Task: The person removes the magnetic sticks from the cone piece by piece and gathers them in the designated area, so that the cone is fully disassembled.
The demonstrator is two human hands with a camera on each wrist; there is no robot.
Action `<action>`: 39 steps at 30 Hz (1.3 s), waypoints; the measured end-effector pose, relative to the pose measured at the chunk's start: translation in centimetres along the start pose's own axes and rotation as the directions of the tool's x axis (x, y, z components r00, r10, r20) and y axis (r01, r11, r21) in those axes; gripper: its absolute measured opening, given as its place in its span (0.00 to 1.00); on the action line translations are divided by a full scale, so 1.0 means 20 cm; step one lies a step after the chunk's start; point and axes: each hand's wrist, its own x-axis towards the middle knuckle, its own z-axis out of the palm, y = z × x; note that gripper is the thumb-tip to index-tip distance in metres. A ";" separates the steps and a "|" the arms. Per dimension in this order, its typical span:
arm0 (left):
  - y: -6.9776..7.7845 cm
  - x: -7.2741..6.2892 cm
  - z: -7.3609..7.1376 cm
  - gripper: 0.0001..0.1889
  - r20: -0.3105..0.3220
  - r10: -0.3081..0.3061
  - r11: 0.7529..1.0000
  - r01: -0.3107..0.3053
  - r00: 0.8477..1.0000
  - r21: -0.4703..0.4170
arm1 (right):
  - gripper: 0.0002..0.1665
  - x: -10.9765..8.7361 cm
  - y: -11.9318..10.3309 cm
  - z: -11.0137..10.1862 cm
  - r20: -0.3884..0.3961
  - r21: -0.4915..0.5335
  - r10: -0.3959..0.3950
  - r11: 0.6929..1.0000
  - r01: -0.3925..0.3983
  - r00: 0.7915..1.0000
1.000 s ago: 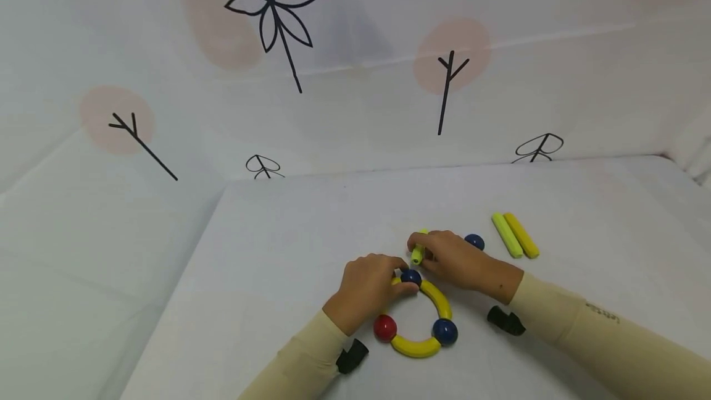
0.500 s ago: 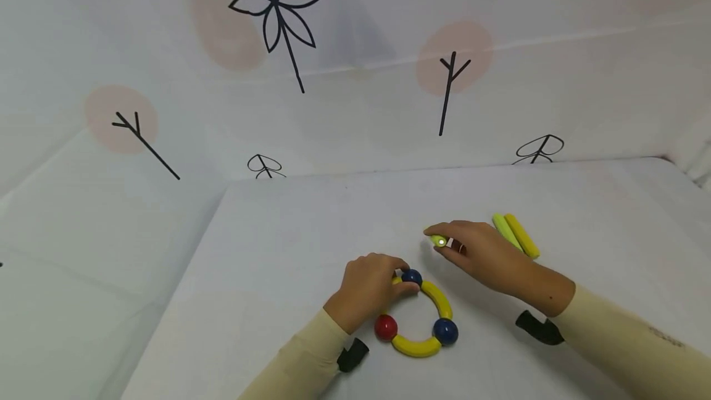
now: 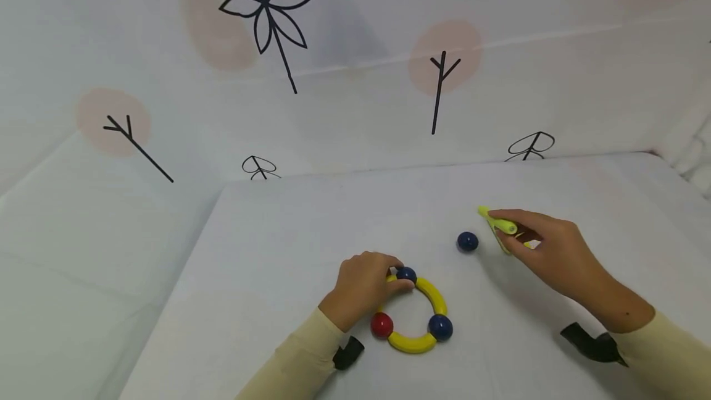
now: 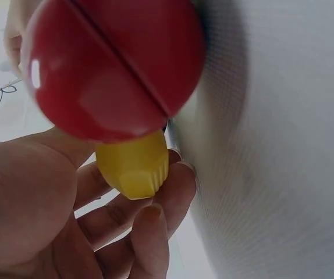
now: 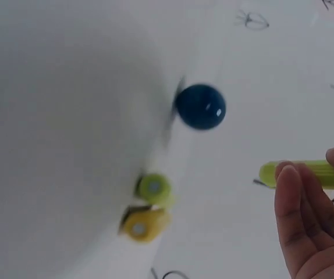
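Observation:
A ring of yellow curved rods [image 3: 412, 342] and balls lies on the table. Its lower side has a red ball [image 3: 382, 325] and a blue ball [image 3: 440, 328]. My left hand [image 3: 358, 286] pinches the ring's top blue ball [image 3: 407, 274] between thumb and fingers, covering the ring's left side. Seen from the left wrist, the red ball [image 4: 114, 70] looms close, with a yellow rod end [image 4: 133, 165] behind it. Raised at the right, my right hand [image 3: 561, 252] pinches a straight lime-green rod [image 3: 505, 226] between thumb and fingertips.
A loose blue ball [image 3: 468, 241] sits on the table between the ring and my right hand. Side by side lie a lime-green rod [image 5: 155, 188] and a yellow rod [image 5: 144, 225], partly hidden by the right hand in the head view. A patterned white cloth [image 3: 344, 122] hangs behind.
My right hand has carried the lime-green rod away from the ring, to the right, over the two lying rods. The loose blue ball has come into full view. My left hand stays put.

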 end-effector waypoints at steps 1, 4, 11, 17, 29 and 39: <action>0.00 0.00 0.00 0.22 0.005 -0.004 1.000 0.004 1.000 -0.002 | 0.27 -0.01 0.03 -0.01 0.004 -0.004 0.025 1.000 -0.025 1.000; -0.01 0.01 0.01 0.22 0.009 -0.008 1.000 0.009 1.000 -0.008 | 0.25 -0.02 0.10 -0.03 0.027 -0.011 0.099 0.995 -0.099 0.995; -0.02 0.01 0.02 0.22 -0.003 0.002 1.000 -0.002 1.000 -0.002 | 0.24 -0.04 0.23 -0.06 0.106 -0.084 0.201 0.978 -0.193 0.974; -0.03 0.01 0.02 0.22 -0.022 0.008 1.000 -0.008 1.000 -0.001 | 0.24 -0.03 0.29 -0.05 0.164 -0.097 0.239 0.969 -0.226 0.957; -0.03 0.02 0.02 0.23 -0.002 0.002 1.000 -0.002 1.000 0.002 | 0.31 -0.03 0.38 -0.04 0.360 -0.138 0.352 0.936 -0.324 0.864; -0.02 0.01 0.02 0.22 -0.004 0.003 1.000 -0.003 1.000 -0.018 | 0.33 -0.04 0.40 -0.02 0.407 -0.120 0.306 0.952 -0.282 0.861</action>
